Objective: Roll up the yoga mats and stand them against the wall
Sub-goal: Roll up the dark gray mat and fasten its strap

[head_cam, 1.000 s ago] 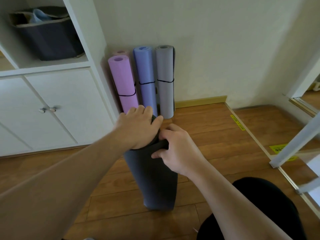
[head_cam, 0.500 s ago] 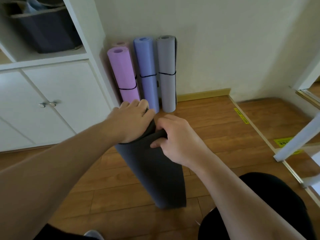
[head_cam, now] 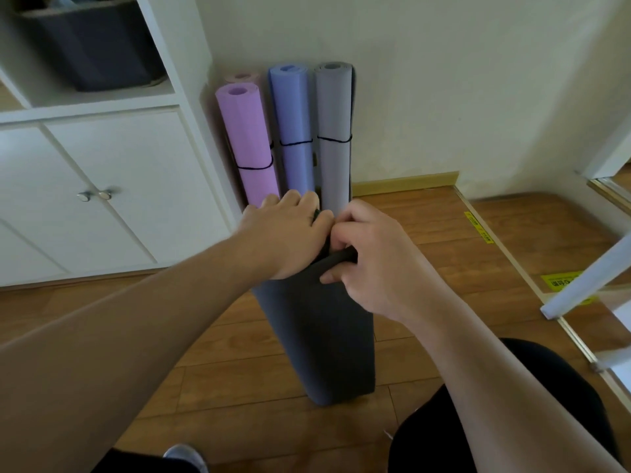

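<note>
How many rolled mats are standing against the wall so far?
4: pale pink mat in the corner, lilac mat before it, blue mat, grey mat rightmost. A fifth, the dark mat, is in both hands, away from the wall.

Dark grey yoga mat (head_cam: pixel 324 339): rolled, standing on end on the wood floor, top tilted toward the wall, no strap visible on it. Against the wall, upright, side by side: lilac mat (head_cam: pixel 249 145), blue-violet mat (head_cam: pixel 295 131), light grey mat (head_cam: pixel 334 131), each rolled with a thin black band around its middle. A pink mat (head_cam: pixel 243 76) top peeks out behind the lilac one.
</note>
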A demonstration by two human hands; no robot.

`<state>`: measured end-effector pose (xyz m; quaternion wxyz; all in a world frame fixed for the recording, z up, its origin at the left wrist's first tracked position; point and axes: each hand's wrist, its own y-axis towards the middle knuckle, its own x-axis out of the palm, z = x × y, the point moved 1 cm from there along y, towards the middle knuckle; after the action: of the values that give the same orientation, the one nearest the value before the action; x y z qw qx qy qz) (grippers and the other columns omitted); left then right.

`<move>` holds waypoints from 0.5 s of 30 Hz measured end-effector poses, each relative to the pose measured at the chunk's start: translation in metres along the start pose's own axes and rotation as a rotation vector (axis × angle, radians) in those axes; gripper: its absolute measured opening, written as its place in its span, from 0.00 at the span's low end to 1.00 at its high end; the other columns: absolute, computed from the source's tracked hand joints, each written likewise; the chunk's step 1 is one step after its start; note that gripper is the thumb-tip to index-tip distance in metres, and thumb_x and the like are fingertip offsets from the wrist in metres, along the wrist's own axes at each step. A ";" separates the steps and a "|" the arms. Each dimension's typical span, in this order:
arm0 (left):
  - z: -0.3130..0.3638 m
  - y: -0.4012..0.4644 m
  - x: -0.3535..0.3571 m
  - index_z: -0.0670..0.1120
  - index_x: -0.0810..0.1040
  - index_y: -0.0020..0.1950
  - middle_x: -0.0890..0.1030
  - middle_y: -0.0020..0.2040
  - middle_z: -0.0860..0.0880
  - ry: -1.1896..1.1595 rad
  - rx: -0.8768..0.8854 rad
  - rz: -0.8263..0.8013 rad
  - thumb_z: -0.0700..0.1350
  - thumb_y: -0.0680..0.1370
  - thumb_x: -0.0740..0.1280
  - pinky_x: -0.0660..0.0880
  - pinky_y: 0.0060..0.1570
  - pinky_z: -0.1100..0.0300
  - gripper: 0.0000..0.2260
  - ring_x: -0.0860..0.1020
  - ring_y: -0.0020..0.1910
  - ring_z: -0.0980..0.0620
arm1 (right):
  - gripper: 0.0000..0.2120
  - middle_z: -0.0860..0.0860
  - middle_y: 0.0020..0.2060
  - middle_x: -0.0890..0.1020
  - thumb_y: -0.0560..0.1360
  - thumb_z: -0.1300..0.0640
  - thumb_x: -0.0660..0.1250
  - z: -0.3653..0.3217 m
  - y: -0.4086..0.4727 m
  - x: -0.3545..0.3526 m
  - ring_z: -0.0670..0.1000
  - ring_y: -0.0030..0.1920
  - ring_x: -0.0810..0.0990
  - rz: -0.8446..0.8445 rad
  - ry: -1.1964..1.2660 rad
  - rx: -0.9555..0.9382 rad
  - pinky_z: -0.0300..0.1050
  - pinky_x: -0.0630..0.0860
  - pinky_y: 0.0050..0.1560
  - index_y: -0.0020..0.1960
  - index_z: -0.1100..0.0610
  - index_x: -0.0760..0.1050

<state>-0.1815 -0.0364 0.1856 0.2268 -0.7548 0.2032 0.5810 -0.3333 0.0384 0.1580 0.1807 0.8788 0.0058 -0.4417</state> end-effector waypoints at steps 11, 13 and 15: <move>0.001 -0.012 0.004 0.57 0.66 0.63 0.66 0.55 0.52 -0.148 0.023 0.073 0.65 0.77 0.33 0.70 0.49 0.47 0.28 0.67 0.52 0.47 | 0.14 0.41 0.52 0.78 0.69 0.54 0.83 0.009 -0.004 -0.009 0.43 0.53 0.77 -0.127 0.145 0.108 0.44 0.76 0.58 0.41 0.47 0.77; 0.004 -0.016 0.002 0.58 0.67 0.62 0.68 0.56 0.51 -0.168 0.026 0.051 0.67 0.76 0.33 0.72 0.53 0.45 0.30 0.68 0.53 0.45 | 0.14 0.41 0.51 0.78 0.69 0.54 0.83 0.011 -0.006 -0.012 0.42 0.51 0.77 -0.127 0.149 0.124 0.44 0.77 0.56 0.41 0.46 0.78; 0.009 -0.020 0.001 0.59 0.64 0.63 0.69 0.60 0.50 -0.158 0.030 0.041 0.67 0.77 0.34 0.73 0.56 0.43 0.27 0.69 0.57 0.44 | 0.15 0.40 0.50 0.77 0.69 0.54 0.84 0.012 -0.008 -0.012 0.41 0.50 0.76 -0.119 0.139 0.135 0.41 0.75 0.54 0.40 0.44 0.77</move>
<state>-0.1773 -0.0151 0.1842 0.2414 -0.6989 0.2088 0.6401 -0.3515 0.0436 0.1580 0.0936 0.9156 0.0405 -0.3890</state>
